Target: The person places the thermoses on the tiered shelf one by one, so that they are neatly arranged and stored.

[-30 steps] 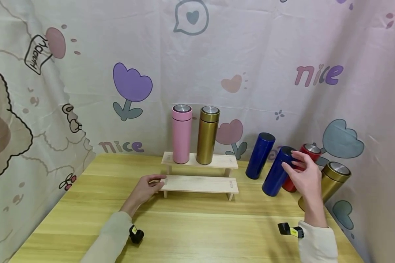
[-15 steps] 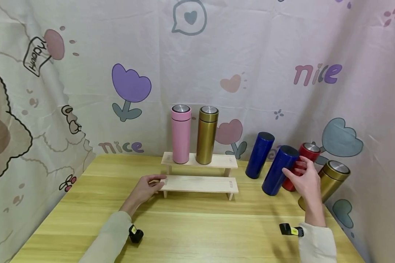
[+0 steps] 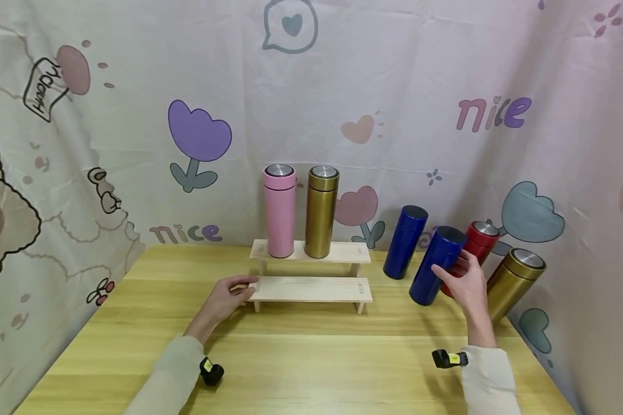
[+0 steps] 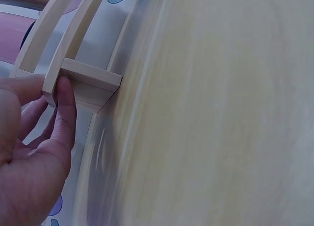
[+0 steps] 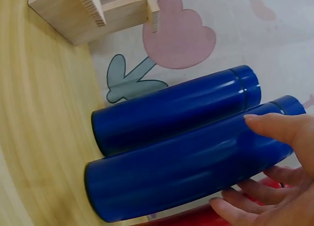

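Observation:
My left hand (image 3: 222, 304) pinches the left end of the two-step wooden stand (image 3: 311, 290), thumb on one face of the lower board and fingers on the other. At the right, my right hand (image 3: 468, 287) holds the front blue thermos (image 3: 432, 274) near its top. In the right wrist view the thumb lies across one side of this thermos and the fingers curl round the other. A second blue thermos (image 3: 404, 245) stands just behind it. On the upper step of the stand, a pink thermos (image 3: 279, 222) and a gold thermos (image 3: 321, 219) stand upright side by side.
A red thermos (image 3: 480, 237) stands behind my right hand, partly hidden. Another gold thermos (image 3: 514, 285) is right of it, near the table's right edge. A printed cloth (image 3: 415, 86) hangs behind the wooden table (image 3: 311, 369).
My right hand has come down from beside the cap of the front blue thermos and closed round its upper body. The left hand stays on the stand. The head view has shifted slightly.

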Demonstrator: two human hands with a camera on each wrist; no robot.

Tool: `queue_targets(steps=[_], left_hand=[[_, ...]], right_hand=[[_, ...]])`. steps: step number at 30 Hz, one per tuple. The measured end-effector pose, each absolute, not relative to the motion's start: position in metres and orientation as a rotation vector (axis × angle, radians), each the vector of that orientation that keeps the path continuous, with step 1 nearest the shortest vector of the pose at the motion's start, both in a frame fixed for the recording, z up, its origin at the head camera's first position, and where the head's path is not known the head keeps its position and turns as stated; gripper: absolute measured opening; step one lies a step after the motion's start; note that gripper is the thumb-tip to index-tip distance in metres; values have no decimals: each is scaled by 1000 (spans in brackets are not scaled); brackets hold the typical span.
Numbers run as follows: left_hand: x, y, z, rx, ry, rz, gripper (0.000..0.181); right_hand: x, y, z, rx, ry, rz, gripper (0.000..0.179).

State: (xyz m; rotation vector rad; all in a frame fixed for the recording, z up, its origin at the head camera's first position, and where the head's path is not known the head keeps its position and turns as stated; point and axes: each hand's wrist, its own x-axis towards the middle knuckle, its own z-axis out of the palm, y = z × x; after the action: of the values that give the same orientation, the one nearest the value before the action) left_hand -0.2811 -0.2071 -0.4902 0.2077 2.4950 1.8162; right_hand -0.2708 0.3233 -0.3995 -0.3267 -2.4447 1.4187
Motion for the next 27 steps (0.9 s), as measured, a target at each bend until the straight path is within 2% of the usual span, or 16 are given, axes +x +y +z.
queue_targets(steps=[14, 27], left_hand=[[-281, -208, -493, 222, 2488, 1807, 41], [-282, -209, -493, 250, 2496, 1822, 40]], right_hand=[[-275, 320, -410, -317, -2350, 1410, 84], [-279, 323, -414, -332, -2351, 1418, 87]])
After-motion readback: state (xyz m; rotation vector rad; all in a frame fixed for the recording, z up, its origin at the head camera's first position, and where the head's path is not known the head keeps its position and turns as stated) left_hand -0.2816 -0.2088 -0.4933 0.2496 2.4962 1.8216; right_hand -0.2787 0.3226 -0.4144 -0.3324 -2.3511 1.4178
